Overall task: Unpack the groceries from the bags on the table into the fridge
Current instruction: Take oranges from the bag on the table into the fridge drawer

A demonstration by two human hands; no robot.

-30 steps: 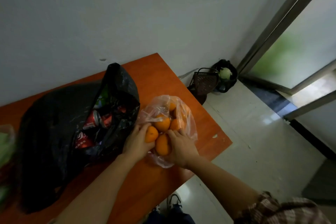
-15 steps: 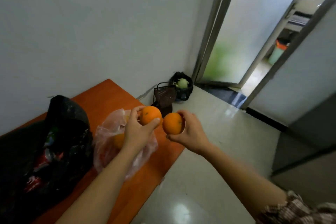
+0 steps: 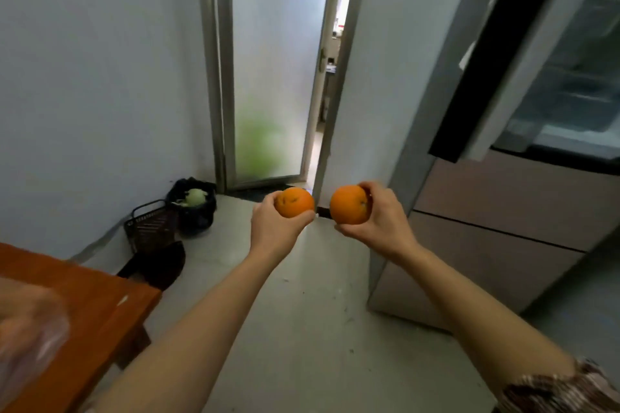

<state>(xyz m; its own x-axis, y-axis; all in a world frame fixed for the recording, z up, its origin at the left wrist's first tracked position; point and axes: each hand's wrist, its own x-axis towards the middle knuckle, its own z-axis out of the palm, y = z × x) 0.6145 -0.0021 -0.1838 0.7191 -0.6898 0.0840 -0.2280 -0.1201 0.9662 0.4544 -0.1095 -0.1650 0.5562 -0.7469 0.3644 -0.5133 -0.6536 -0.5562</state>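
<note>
Left hand [image 3: 275,228] grips a round, smooth-skinned orange citrus fruit, the left orange [image 3: 294,202]. The fingers are curled up behind it and the thumb is pressed along its lower near edge. The fruit sits on top of the hand, above the palm, with most of its skin exposed.

Right hand [image 3: 382,221] grips a second fruit of the same kind, the right orange [image 3: 349,204]. The fingers are hooked over its top right and the thumb is underneath. This fruit sits to the left of the palm, bulging toward the other hand.

The two oranges are level with each other, close but apart, with a clear gap between them. Both are held in the air over the pale tiled floor [image 3: 302,312], well away from the orange-brown wooden table [image 3: 100,295] at lower left. A clear thin plastic bag [image 3: 27,329] lies blurred on the table at the frame edge.

The tall grey fridge [image 3: 503,204] stands just right of the right hand. Its upper door is open on pale, blurred shelves, and there are flat drawer fronts below.

Straight ahead is a frosted glass door [image 3: 275,77] in a metal frame. By the wall are a black wire basket [image 3: 151,225] and a black-lined bin [image 3: 196,211] holding something pale green. A plaid sleeve [image 3: 553,392] is at lower right.
</note>
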